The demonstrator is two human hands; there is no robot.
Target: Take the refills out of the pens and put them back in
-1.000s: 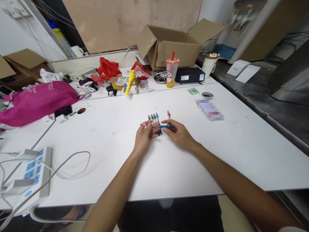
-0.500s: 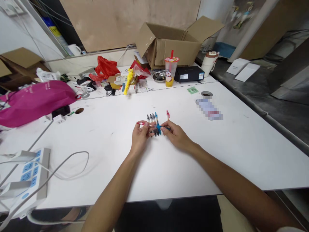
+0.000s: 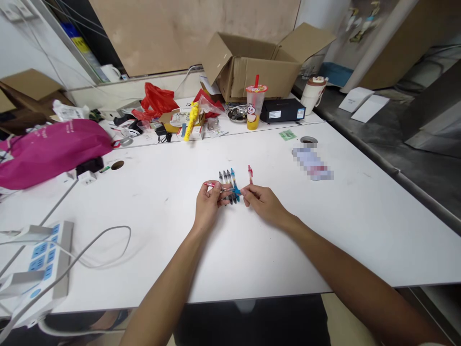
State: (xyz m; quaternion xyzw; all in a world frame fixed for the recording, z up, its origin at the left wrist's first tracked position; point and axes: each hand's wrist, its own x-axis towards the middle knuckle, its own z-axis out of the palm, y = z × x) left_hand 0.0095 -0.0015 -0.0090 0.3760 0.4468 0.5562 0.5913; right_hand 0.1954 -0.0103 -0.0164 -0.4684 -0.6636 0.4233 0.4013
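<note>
My left hand (image 3: 207, 204) is closed around a clear-barrelled pen (image 3: 209, 184) with a red end, held nearly level and pointing right. At its other end, a small blue piece (image 3: 236, 191) sits between the thumb and fingertips of my right hand (image 3: 265, 204). Whether the blue piece is joined to the pen I cannot tell. Beneath my hands several pens lie side by side: black-ended pens (image 3: 225, 176) and a blue-ended pen (image 3: 233, 177), their lower parts partly covered by my left fingers. A red pen (image 3: 250, 174) lies apart, just beyond my right hand.
A power strip (image 3: 54, 269) with a looping cable is at the left. Along the back stand a pink bag (image 3: 57, 149), a drink cup (image 3: 253, 113), a black box (image 3: 283, 110) and a cardboard box (image 3: 262, 74). A tape roll (image 3: 309, 140) lies right.
My right hand has shifted slightly, and its fingers are curled differently by the blue piece. Less blue shows past its fingertips. My left hand keeps its hold on the red-ended pen.
</note>
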